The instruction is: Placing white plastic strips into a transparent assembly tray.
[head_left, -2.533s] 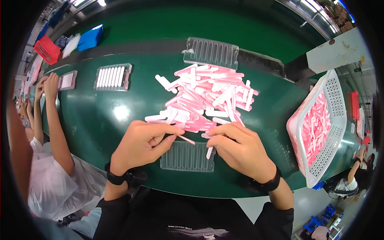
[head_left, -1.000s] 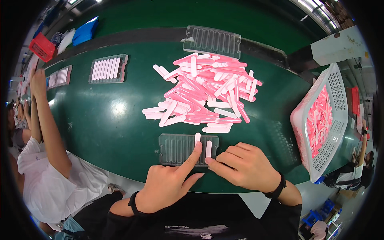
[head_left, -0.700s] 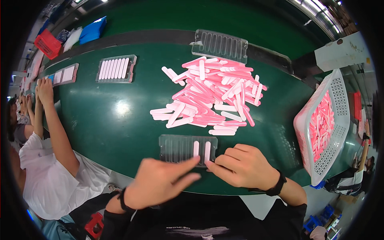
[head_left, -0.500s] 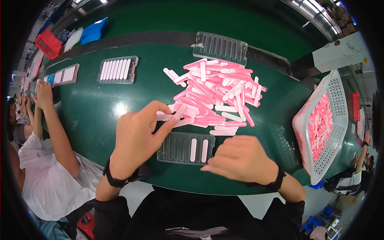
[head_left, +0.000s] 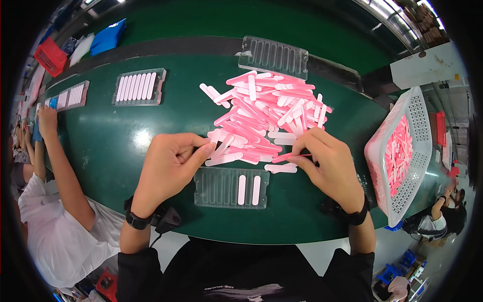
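Note:
A heap of pink and white nail files (head_left: 256,116) with rounded ends lies on the green table. At its left edge my left hand (head_left: 171,163) pinches a nail file, mostly hidden by the fingertips. My right hand (head_left: 327,163), at the heap's lower right, has thumb and fingers closed on a pink nail file (head_left: 284,157). Between and below both hands sits a clear slotted tray (head_left: 214,187). Two pale nail files (head_left: 249,190) stand side by side in slots toward its right; the slots left of them show bare.
A second clear tray (head_left: 274,55) rests behind the heap. Farther left is a filled tray (head_left: 138,86). A white perforated basket (head_left: 420,108) holding more pink files stands at the right. A co-worker's arm (head_left: 65,161) reaches over the table at the left.
My right hand has moved from the tray's right end up to the heap and taken hold of a pink nail file. My left hand has shifted slightly left at the heap's edge.

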A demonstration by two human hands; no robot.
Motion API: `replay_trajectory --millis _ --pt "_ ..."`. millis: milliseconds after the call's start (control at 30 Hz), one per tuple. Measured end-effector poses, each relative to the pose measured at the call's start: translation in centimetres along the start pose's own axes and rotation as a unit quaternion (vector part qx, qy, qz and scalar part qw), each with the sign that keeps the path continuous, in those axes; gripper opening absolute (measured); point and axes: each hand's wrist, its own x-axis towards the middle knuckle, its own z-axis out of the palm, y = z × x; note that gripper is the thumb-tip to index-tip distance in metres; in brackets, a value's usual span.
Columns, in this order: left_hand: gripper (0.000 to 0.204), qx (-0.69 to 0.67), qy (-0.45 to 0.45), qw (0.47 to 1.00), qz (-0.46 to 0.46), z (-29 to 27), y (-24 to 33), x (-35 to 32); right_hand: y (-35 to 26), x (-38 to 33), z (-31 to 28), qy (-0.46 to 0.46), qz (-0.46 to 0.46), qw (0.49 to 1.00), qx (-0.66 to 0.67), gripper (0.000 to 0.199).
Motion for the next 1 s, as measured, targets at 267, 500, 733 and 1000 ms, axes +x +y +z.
replay_trajectory --millis 267,500,733,1000 --pt "0.016 -0.021 0.020 1.000 0.008 0.0 0.3 -0.2 0.4 -0.8 0.8 0.040 0.222 0.857 0.464 0.010" --pt "0.017 -0.015 0.021 1.000 -0.006 0.0 -0.1 0.1 0.4 -1.0 1.0 0.021 0.206 0.835 0.510 0.018" --pt "0.014 -0.073 -0.013 0.997 -0.019 -0.2 0.1 -0.5 -0.3 -0.9 0.9 0.006 0.214 0.827 0.520 0.016" --pt "0.019 -0.092 -0.069 0.993 -0.039 0.5 1.4 -2.1 -3.2 -0.9 1.0 -0.074 0.047 0.980 0.179 0.015"
